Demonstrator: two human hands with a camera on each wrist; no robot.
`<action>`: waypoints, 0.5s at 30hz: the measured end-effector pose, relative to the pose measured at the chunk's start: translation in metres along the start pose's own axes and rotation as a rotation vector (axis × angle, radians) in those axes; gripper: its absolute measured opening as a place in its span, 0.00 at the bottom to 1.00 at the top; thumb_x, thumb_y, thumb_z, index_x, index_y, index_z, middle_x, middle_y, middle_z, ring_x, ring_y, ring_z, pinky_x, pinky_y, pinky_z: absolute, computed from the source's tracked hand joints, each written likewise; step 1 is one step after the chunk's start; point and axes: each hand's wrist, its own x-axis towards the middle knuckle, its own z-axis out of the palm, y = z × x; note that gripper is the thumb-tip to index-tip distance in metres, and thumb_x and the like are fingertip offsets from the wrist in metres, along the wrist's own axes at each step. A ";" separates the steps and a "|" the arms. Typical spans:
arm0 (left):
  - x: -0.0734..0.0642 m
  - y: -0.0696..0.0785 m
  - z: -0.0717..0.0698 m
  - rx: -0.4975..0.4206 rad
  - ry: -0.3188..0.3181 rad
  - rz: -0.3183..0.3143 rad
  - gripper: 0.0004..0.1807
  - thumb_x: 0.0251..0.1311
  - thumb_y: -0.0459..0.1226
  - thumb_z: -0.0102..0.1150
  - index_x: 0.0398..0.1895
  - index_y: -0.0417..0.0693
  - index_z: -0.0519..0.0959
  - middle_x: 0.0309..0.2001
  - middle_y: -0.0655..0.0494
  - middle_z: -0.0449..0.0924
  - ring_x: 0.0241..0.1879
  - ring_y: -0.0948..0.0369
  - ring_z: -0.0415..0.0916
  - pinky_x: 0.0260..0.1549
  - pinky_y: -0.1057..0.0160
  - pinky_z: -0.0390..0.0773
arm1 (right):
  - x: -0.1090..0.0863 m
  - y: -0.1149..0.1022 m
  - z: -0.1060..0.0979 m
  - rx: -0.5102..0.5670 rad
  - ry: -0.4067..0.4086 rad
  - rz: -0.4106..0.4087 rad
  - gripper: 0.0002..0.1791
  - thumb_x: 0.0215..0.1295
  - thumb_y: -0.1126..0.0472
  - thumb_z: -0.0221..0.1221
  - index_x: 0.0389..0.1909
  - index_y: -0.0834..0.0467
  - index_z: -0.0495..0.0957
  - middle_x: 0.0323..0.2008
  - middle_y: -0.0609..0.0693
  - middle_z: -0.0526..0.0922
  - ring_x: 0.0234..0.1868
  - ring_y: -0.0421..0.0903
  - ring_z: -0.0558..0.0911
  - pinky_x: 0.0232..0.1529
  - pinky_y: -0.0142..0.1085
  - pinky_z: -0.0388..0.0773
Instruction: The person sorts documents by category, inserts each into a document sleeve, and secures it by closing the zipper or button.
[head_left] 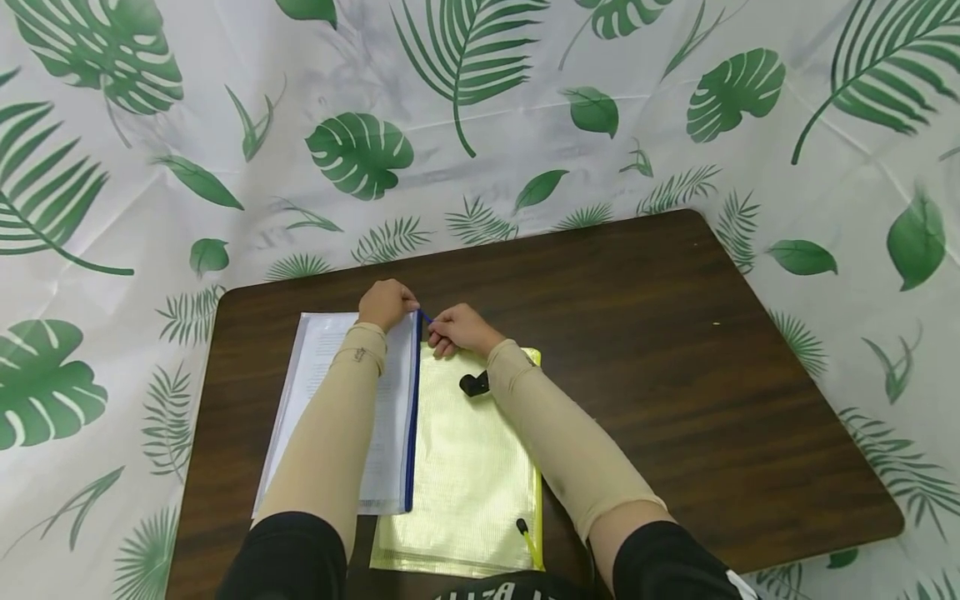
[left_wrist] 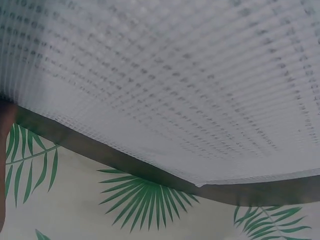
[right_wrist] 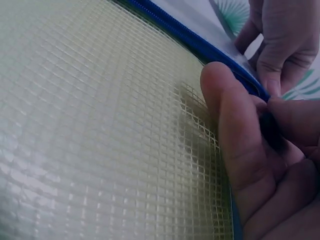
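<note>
A clear mesh zipper pouch with printed sheets inside lies at the left, its blue zipper along the right side. At its top right corner, my left hand pinches the zipper's end. Just to the right, my right hand pinches the blue zipper pull; its dark tip shows between thumb and fingers in the right wrist view. Below the right hand lies a yellow mesh pouch, touching the blue zipper. Printed text fills the left wrist view, where the left fingers are mostly out of sight.
Both pouches lie on a dark wooden table with rounded corners. A yellow pull with a black tip sits on the yellow pouch's lower right. Beside the right forearm is a small black object. A leaf-print cloth hangs behind.
</note>
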 end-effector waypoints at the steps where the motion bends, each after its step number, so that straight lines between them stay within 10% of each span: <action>1: 0.001 0.000 0.000 -0.005 -0.002 0.002 0.13 0.67 0.43 0.64 0.43 0.43 0.89 0.47 0.46 0.87 0.47 0.48 0.84 0.46 0.48 0.82 | -0.001 -0.001 0.000 0.005 -0.008 0.013 0.14 0.77 0.67 0.53 0.46 0.76 0.80 0.29 0.57 0.85 0.23 0.44 0.84 0.26 0.31 0.82; 15: 0.002 0.001 0.004 -0.007 -0.043 0.017 0.13 0.68 0.41 0.63 0.45 0.41 0.88 0.48 0.44 0.87 0.48 0.47 0.83 0.50 0.50 0.81 | -0.010 -0.001 -0.004 -0.013 -0.193 0.176 0.14 0.79 0.67 0.50 0.47 0.73 0.81 0.33 0.59 0.87 0.28 0.46 0.87 0.31 0.32 0.85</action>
